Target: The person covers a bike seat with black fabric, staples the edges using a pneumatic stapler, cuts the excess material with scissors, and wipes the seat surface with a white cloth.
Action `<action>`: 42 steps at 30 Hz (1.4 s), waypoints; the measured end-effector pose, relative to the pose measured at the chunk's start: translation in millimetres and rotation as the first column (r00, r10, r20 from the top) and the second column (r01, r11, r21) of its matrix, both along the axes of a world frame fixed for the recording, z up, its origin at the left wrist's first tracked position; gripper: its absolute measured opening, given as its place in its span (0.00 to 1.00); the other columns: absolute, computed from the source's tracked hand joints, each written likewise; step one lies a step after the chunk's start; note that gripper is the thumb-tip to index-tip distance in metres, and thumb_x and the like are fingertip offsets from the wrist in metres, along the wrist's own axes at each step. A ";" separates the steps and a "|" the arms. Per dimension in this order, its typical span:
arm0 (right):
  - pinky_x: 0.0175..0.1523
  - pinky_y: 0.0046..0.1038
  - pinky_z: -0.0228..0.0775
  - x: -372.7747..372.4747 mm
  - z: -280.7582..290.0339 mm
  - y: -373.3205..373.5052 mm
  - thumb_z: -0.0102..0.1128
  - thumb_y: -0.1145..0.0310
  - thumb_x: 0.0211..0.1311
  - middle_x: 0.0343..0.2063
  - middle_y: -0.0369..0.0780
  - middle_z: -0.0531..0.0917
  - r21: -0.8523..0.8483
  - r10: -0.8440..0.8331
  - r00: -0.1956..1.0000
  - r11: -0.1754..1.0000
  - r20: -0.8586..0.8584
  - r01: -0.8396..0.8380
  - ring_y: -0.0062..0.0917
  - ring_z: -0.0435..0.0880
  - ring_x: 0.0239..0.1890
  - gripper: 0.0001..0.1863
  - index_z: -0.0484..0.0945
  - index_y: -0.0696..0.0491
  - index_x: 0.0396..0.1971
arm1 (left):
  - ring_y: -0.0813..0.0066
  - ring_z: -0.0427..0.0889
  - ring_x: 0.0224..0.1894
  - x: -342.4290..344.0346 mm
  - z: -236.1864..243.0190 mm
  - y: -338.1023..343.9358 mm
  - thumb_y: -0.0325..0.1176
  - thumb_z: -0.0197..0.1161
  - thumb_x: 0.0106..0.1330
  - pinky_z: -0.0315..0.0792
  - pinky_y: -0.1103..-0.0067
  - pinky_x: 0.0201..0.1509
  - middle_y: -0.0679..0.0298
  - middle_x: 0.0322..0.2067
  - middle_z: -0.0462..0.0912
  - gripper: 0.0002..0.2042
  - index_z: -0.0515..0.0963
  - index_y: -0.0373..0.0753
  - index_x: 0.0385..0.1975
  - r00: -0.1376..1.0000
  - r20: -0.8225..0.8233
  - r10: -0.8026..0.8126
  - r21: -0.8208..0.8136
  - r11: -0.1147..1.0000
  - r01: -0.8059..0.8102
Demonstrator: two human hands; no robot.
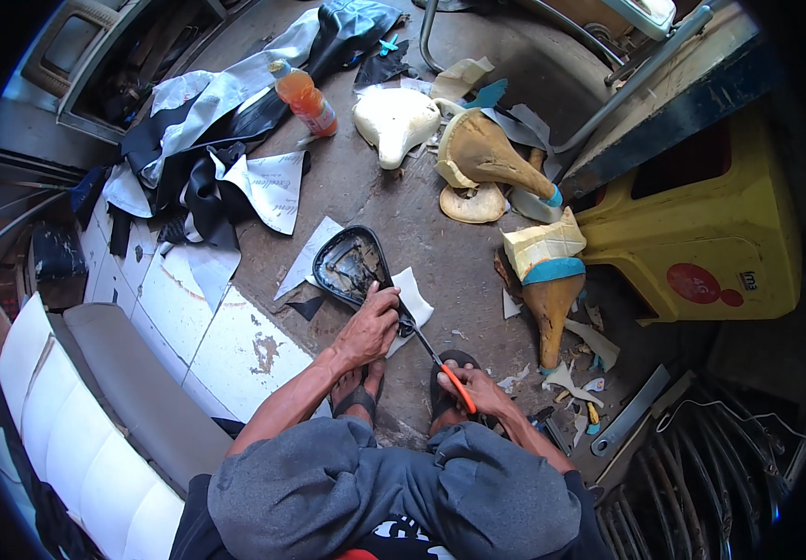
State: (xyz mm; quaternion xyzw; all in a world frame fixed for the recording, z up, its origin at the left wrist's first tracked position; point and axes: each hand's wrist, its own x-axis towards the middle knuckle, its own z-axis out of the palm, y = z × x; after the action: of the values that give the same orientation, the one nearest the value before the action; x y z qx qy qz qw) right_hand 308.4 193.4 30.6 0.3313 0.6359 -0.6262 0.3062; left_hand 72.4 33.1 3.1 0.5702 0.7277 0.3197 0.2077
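A black bicycle saddle shell [350, 264] is held underside up in front of my knees, its hollow worn and dusty. My left hand [370, 327] is closed around its narrow nose. In my right hand [479, 390] is an orange-handled tool [459, 386] with a slim metal shaft. The far end of that shaft meets the nose of the shell beside my left fingers. Whether the tool is pliers or a screwdriver I cannot tell. A white scrap [414, 297] lies on the floor just beyond the nose.
Beyond are a white saddle [395, 123], brown saddle forms [487, 149] and an orange drink bottle [306, 101]. Black and white sheet material [225, 121] is heaped at the far left. A yellow plastic stool [701, 224] and metal tubing [673, 495] stand right; a long padded seat [141, 392] lies left.
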 end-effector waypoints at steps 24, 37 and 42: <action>0.23 0.21 0.66 -25.6 -8.1 5.4 0.60 0.41 0.67 0.22 0.34 0.80 -0.122 -0.087 0.993 0.988 0.083 0.097 0.15 0.74 0.18 0.29 0.83 0.55 0.44 | 0.55 0.67 0.68 1.4 2.6 -3.8 0.22 0.67 0.55 0.48 0.49 0.77 0.55 0.49 0.70 0.06 0.77 0.34 0.30 0.999 0.047 0.014 0.035 0.999 -0.016; 0.34 0.31 0.68 -32.3 -30.6 -10.9 0.65 0.42 0.63 0.22 0.37 0.79 0.084 -0.091 0.990 0.991 -0.103 0.100 0.20 0.75 0.29 0.29 0.84 0.59 0.35 | 0.52 0.64 0.69 -4.8 3.9 -4.2 0.23 0.68 0.53 0.47 0.47 0.76 0.53 0.50 0.68 0.06 0.80 0.35 0.29 0.998 0.048 -0.050 0.027 0.998 0.049; 0.35 0.31 0.68 -37.8 -27.0 -5.5 0.66 0.41 0.62 0.23 0.38 0.80 0.085 -0.072 0.991 0.993 -0.109 0.082 0.21 0.76 0.29 0.29 0.85 0.58 0.36 | 0.50 0.63 0.68 -4.3 0.0 -8.1 0.25 0.70 0.51 0.49 0.47 0.76 0.53 0.51 0.68 0.07 0.81 0.36 0.29 0.998 0.051 -0.048 0.012 0.999 0.047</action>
State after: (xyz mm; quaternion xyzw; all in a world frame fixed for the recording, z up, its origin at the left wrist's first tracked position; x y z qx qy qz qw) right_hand 270.6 187.9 3.6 0.3354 0.6653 -0.6251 0.2328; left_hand 68.1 25.1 3.0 0.5801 0.7065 0.3333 0.2307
